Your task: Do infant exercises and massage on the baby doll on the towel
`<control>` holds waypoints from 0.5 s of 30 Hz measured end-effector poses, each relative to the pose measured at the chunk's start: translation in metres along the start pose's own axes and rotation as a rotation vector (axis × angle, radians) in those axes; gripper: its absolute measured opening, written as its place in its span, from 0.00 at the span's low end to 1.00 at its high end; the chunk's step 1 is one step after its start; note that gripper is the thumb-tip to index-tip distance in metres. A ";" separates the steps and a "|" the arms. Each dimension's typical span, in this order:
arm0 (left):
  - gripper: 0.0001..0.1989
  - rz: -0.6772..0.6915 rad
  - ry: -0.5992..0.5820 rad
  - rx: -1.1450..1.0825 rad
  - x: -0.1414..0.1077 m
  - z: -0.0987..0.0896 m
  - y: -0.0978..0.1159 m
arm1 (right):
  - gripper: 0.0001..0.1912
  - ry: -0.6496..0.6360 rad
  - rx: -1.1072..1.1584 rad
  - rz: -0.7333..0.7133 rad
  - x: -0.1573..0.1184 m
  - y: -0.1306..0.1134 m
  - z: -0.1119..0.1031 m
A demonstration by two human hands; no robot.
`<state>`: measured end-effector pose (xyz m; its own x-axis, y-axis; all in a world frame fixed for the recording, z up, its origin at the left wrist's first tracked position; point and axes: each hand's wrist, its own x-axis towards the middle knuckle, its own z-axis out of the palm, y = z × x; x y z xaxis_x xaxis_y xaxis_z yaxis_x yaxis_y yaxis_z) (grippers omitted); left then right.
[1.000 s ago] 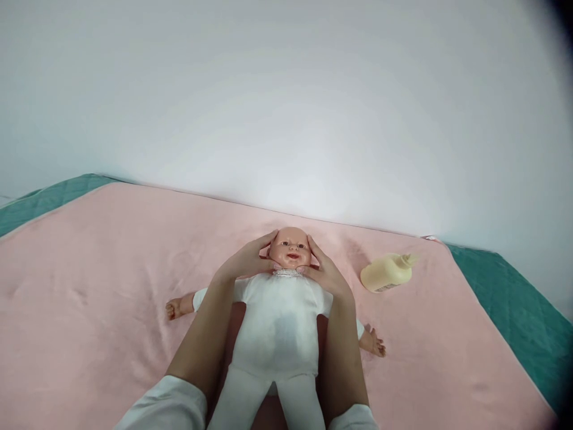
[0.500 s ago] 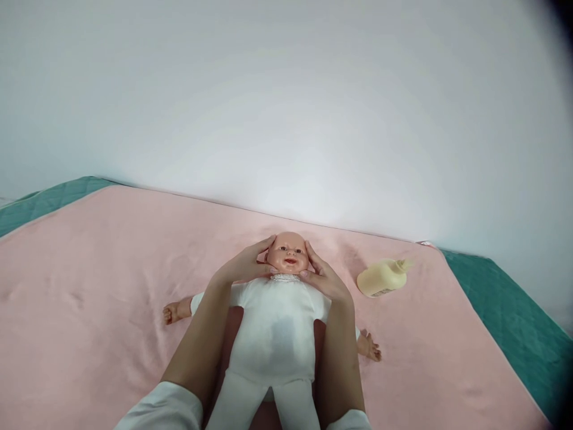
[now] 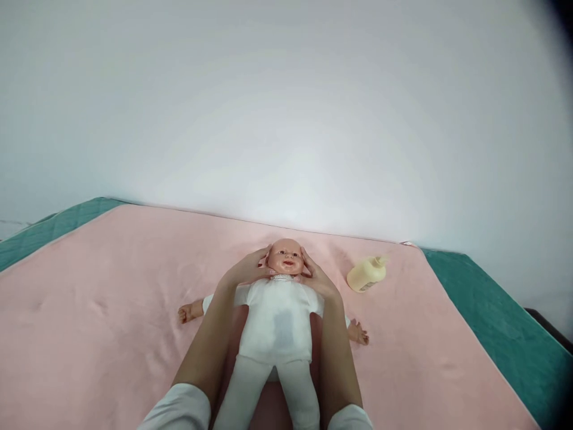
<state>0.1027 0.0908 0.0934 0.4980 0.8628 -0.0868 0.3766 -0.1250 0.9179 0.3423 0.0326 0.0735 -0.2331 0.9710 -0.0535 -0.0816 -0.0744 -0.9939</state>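
A baby doll (image 3: 280,322) in white clothes lies on its back in the lower middle, face up, arms spread. My left hand (image 3: 250,268) is at the left side of the doll's head (image 3: 286,257), thumb near the chin and fingers along the cheek. On the other side of the head is my right hand (image 3: 317,276), placed the same way, so the head is cupped between both. Some fingertips are hidden behind the head. A pale yellow pump bottle (image 3: 366,275) stands to the right of my right hand.
Beneath the doll is a pink blanket (image 3: 111,286). Green quilted fabric (image 3: 487,304) shows past its right and left edges. A plain pale wall (image 3: 286,107) rises behind the far edge. Something dark (image 3: 548,325) is at the right edge.
The view has shifted a little, so the doll and bottle look slightly smaller and the bottle sits further left. Both hands remain at the sides of the doll's head.
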 end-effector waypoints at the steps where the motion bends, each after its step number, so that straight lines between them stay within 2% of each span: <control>1: 0.44 -0.003 0.023 0.045 -0.001 -0.001 0.000 | 0.63 0.004 -0.003 0.011 -0.001 0.001 -0.001; 3: 0.45 -0.019 0.076 0.117 -0.004 0.000 0.001 | 0.63 0.041 -0.032 0.033 -0.006 0.003 -0.002; 5: 0.42 -0.025 0.168 0.181 -0.009 0.001 0.007 | 0.60 0.132 -0.083 0.039 -0.016 0.005 -0.002; 8: 0.33 0.062 0.424 0.228 -0.023 0.006 0.024 | 0.50 0.312 -0.154 0.016 -0.041 0.007 -0.003; 10: 0.25 0.136 0.595 0.182 -0.034 0.010 0.039 | 0.41 0.427 -0.179 -0.033 -0.062 0.006 -0.005; 11: 0.22 0.162 0.645 0.139 -0.039 0.012 0.048 | 0.37 0.477 -0.190 -0.061 -0.072 0.005 -0.008; 13: 0.15 0.184 0.651 0.039 -0.046 0.019 0.069 | 0.28 0.566 -0.210 -0.128 -0.092 -0.002 -0.016; 15: 0.10 0.177 0.562 -0.050 -0.046 0.031 0.092 | 0.21 0.666 -0.240 -0.202 -0.107 -0.014 -0.028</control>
<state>0.1384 0.0249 0.1699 0.0549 0.9598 0.2753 0.2815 -0.2794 0.9180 0.3956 -0.0639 0.0902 0.4087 0.8983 0.1613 0.1714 0.0980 -0.9803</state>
